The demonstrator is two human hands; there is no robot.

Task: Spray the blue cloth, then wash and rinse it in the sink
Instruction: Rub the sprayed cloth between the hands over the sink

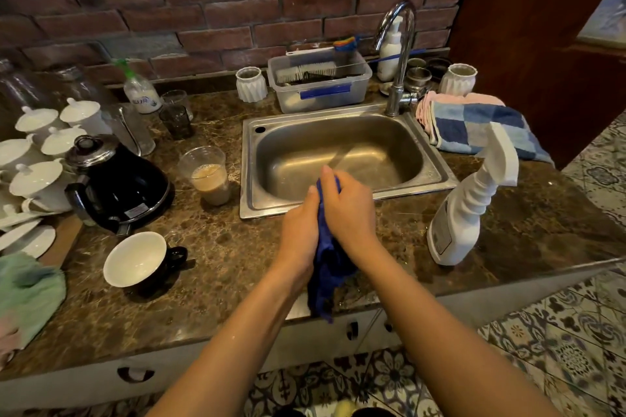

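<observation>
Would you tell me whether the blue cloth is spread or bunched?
Bunched: the blue cloth hangs crumpled, gripped between left hand and right hand.

My left hand (299, 227) and right hand (349, 210) grip the blue cloth (327, 267) between them, above the near rim of the steel sink (437, 166). The cloth's loose end hangs past the tabletop (220, 264) edge. The white spray bottle (464, 213) stands upright to the right of the sink.

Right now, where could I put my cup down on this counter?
Bare counter lies between the black cup and the blue cloth. Another patch sits between the sink and the spray bottle. The left side, around the kettle and white pots, is crowded.
</observation>
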